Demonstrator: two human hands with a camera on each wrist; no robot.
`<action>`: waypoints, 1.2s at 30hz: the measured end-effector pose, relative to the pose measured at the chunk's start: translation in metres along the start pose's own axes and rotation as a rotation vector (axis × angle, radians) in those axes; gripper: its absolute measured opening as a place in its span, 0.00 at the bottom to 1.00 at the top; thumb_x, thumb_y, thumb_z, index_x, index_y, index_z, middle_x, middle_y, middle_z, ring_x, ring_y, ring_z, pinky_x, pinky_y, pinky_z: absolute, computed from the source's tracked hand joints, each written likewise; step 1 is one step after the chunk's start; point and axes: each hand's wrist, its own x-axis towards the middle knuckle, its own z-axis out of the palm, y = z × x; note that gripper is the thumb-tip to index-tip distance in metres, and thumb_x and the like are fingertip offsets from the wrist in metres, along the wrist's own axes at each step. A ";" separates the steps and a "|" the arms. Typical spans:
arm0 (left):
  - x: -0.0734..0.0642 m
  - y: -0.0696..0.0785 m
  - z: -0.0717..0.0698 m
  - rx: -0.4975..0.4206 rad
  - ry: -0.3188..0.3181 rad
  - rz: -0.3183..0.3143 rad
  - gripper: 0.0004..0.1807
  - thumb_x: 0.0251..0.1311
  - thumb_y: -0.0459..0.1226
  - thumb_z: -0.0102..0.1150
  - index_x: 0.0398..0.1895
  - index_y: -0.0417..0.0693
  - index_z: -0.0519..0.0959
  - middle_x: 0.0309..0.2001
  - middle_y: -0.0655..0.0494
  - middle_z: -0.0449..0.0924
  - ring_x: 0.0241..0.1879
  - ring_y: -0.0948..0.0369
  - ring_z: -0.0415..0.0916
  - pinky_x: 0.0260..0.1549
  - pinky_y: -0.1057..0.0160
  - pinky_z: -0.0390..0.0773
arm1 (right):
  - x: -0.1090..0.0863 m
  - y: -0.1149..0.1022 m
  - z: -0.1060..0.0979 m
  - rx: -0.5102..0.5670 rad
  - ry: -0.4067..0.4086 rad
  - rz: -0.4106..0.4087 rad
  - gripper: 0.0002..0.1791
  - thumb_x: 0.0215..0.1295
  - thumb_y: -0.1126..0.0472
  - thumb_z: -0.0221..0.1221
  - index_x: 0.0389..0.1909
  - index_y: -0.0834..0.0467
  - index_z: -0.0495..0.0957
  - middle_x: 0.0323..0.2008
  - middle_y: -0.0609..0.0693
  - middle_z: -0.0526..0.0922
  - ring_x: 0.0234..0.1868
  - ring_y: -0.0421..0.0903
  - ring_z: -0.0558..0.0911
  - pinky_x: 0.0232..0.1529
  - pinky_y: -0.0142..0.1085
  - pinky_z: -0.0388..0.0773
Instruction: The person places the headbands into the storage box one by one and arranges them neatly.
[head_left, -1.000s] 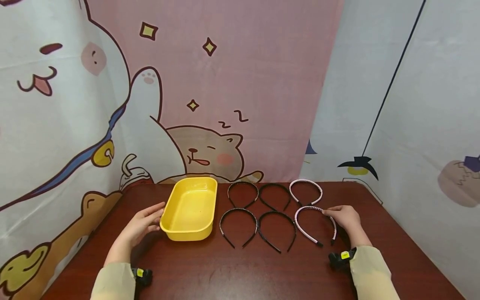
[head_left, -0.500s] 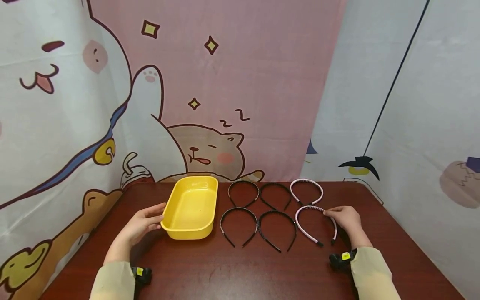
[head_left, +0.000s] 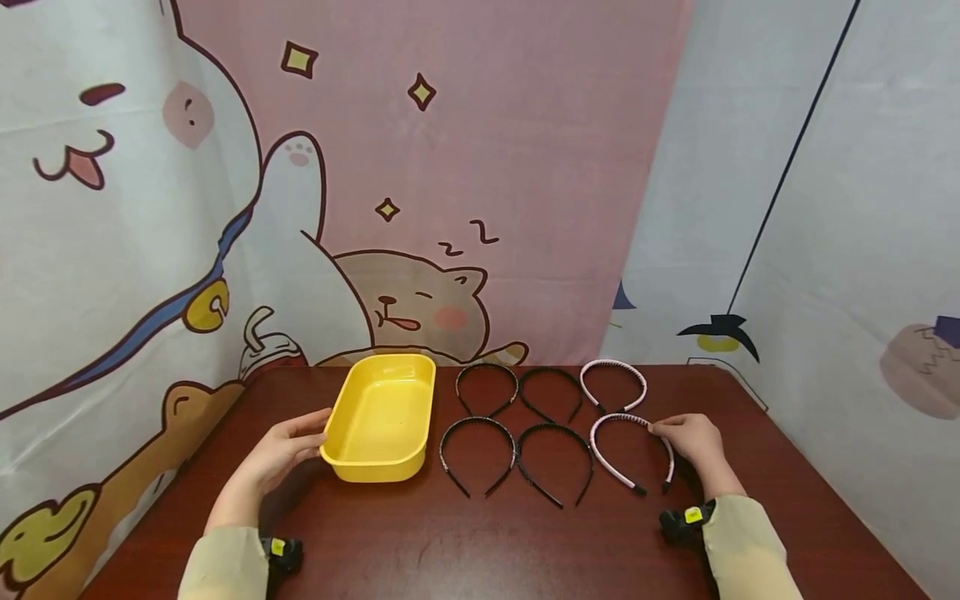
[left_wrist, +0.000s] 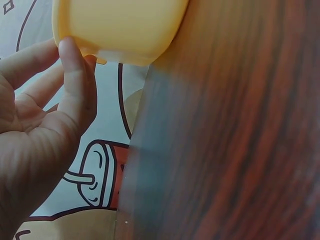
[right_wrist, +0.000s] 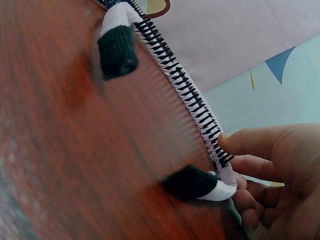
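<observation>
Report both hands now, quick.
Left hand: open, touching the tray.
Right hand: closed, pinching the near pink hairband.

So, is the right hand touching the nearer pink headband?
Touching. The right wrist view shows the right hand gripping one side of the nearer pink headband, with no gap.

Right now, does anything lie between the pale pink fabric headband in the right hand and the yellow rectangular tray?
Yes: in the near row, two thin dark headbands lie on the red-brown table between the pink headband and the tray.
</observation>
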 end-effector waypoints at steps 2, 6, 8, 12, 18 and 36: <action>-0.001 0.000 0.000 -0.003 -0.003 -0.002 0.32 0.67 0.32 0.55 0.72 0.32 0.57 0.68 0.30 0.59 0.52 0.54 0.77 0.47 0.63 0.79 | 0.000 0.000 0.000 -0.005 0.000 -0.002 0.21 0.62 0.52 0.61 0.39 0.69 0.85 0.43 0.68 0.82 0.47 0.67 0.76 0.47 0.56 0.73; -0.003 0.000 0.000 0.001 -0.004 -0.010 0.33 0.67 0.33 0.55 0.72 0.33 0.57 0.68 0.31 0.60 0.53 0.52 0.76 0.48 0.63 0.79 | 0.000 0.000 0.001 -0.006 -0.002 -0.009 0.20 0.61 0.52 0.62 0.37 0.68 0.85 0.41 0.66 0.83 0.45 0.65 0.77 0.45 0.54 0.74; -0.005 0.000 -0.001 0.008 0.000 -0.013 0.33 0.67 0.33 0.55 0.72 0.33 0.57 0.67 0.31 0.60 0.54 0.52 0.76 0.49 0.62 0.78 | 0.000 -0.002 0.001 -0.005 -0.001 -0.014 0.20 0.61 0.52 0.62 0.36 0.68 0.86 0.40 0.65 0.83 0.44 0.64 0.78 0.44 0.53 0.75; -0.005 -0.001 -0.003 0.007 0.006 -0.015 0.32 0.67 0.31 0.54 0.72 0.33 0.57 0.68 0.31 0.60 0.56 0.48 0.74 0.49 0.62 0.78 | -0.001 -0.005 0.000 0.003 0.001 -0.018 0.19 0.61 0.53 0.62 0.35 0.68 0.86 0.37 0.63 0.84 0.41 0.61 0.79 0.39 0.49 0.76; -0.006 -0.003 -0.003 0.012 0.006 -0.015 0.33 0.67 0.34 0.56 0.72 0.34 0.58 0.67 0.31 0.61 0.54 0.53 0.76 0.50 0.61 0.78 | -0.001 -0.006 -0.002 0.012 -0.002 -0.011 0.19 0.61 0.53 0.62 0.35 0.69 0.86 0.35 0.61 0.84 0.39 0.58 0.79 0.37 0.45 0.76; -0.001 -0.003 0.000 0.011 0.003 -0.015 0.33 0.67 0.34 0.57 0.72 0.34 0.58 0.68 0.32 0.61 0.54 0.54 0.76 0.51 0.60 0.77 | 0.000 0.000 -0.003 0.255 -0.041 0.080 0.23 0.61 0.55 0.63 0.43 0.75 0.80 0.31 0.56 0.81 0.29 0.45 0.77 0.27 0.36 0.82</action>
